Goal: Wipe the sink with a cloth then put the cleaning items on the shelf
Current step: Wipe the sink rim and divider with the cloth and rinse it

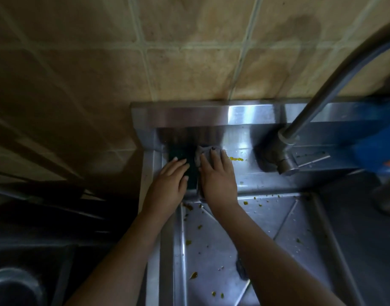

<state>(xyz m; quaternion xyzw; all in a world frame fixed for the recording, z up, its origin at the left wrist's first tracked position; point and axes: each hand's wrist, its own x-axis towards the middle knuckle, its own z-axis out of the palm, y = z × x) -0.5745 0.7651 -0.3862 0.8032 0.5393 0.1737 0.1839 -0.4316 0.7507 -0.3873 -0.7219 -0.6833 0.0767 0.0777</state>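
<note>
As right hand (pixel 218 180) covers cloth (pixel 200 152), left hand (pixel 169 180) half-hides dark sponge (pixel 177 152), perhaps

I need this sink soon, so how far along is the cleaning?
Little looks done: yellow-green scraps dot the basin and a yellow smear sits on the back ledge. In hand: the right hand presses a grey cloth on that ledge, and the left hand rests on a dark green pad. Left: wiping ledge and basin, then shelving both items.
</note>
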